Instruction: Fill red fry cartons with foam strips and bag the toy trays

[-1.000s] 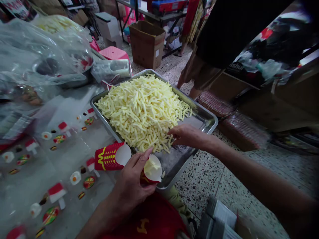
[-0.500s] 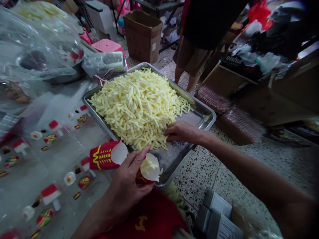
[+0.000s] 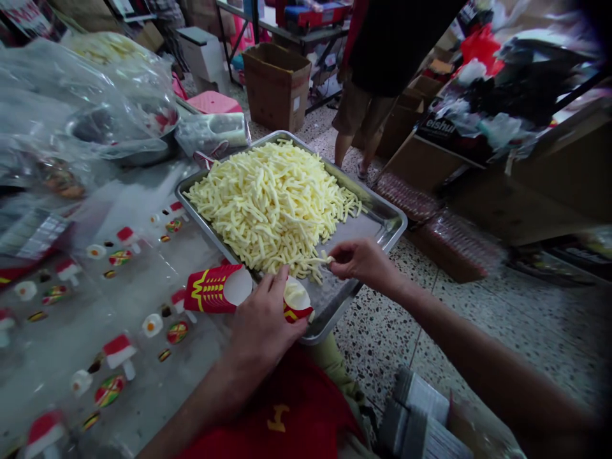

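Observation:
A heap of pale yellow fries (image 3: 277, 204) fills most of a metal tray (image 3: 385, 237). My left hand (image 3: 265, 319) is closed around a red fry carton (image 3: 297, 311) at the tray's near edge, its white mouth facing the heap and some fries inside. Just left of that hand lies another red and yellow fry carton (image 3: 213, 290) with its mouth open; no fries show in it. My right hand (image 3: 363, 262) is over the tray, right of the heap, with thumb and fingers pinching the end of a fry (image 3: 326, 259).
A plastic-covered tabletop (image 3: 201, 376) with food pictures spreads left. Behind it are a metal bowl (image 3: 143, 150) and clear bags (image 3: 52, 83). A person (image 3: 366, 95) stands beyond the tray. A cardboard box (image 3: 275, 86) and packed goods (image 3: 461, 245) sit on the floor.
My right hand has drawn back from the heap's edge and now pinches a fry. My left hand still holds the carton, tilted slightly differently. The view has shifted a little.

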`<state>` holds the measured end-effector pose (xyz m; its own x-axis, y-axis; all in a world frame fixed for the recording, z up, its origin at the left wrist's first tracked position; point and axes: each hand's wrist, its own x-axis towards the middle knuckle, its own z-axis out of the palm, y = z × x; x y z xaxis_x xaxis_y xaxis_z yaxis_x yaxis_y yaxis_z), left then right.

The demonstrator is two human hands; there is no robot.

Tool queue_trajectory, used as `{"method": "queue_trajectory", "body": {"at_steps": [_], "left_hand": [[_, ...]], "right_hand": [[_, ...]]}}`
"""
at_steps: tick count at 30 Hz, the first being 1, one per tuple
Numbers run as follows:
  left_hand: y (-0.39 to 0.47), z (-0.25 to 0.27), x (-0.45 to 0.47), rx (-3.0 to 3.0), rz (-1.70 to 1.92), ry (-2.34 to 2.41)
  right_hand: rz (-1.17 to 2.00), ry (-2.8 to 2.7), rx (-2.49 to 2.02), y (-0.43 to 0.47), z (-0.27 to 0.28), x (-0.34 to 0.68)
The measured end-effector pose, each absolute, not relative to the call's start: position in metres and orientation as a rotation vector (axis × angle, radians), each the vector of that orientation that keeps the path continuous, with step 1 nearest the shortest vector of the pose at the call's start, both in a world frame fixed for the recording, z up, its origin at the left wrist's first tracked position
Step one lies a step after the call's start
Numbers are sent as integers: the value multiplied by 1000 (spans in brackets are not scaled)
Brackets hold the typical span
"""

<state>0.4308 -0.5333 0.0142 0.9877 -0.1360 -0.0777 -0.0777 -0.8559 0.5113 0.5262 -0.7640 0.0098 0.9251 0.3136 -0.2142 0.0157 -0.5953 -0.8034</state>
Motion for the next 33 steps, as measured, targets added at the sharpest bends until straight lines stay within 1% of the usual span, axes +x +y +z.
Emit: {"method": "queue_trajectory", "body": {"at_steps": [3,6,8,10,12,15,19,22,24,27,30,33], "left_hand": [[-540,13,435,2661,-122,-126],[-543,12,437,2688,-50,-221],[-543,11,437,2622,-113,-295],[-542,9,434,2503,-159,-259],[-538,6,429,2379,-102,-182],[-532,-3,418,2282,21,-184],[-529,-15,405,2311,163,-268],[-532,-19,398,2317,269,-386],[-534,-19,394,2328,291,-444],[-537,-18,392,2348,241,-415],[-537,-16,393,2365,214,-296],[-531,-12,395,2369,238,-256]], "right_hand": [[416,-330,-2218,-750,16,512],[349,-704,-2456,-732,26,504],[357,-939,-2605,-719,34,496],[357,-1037,-2666,-708,40,485],[318,-1023,-2593,-702,41,470],[282,-910,-2364,-700,35,449],[188,-787,-2302,-698,26,430],[268,-846,-2150,-698,24,417],[304,-759,-1990,-704,22,410],[160,-511,-1872,-720,15,414],[-75,-390,-2001,-738,4,445],[-119,-611,-2337,-745,-7,488]]}}
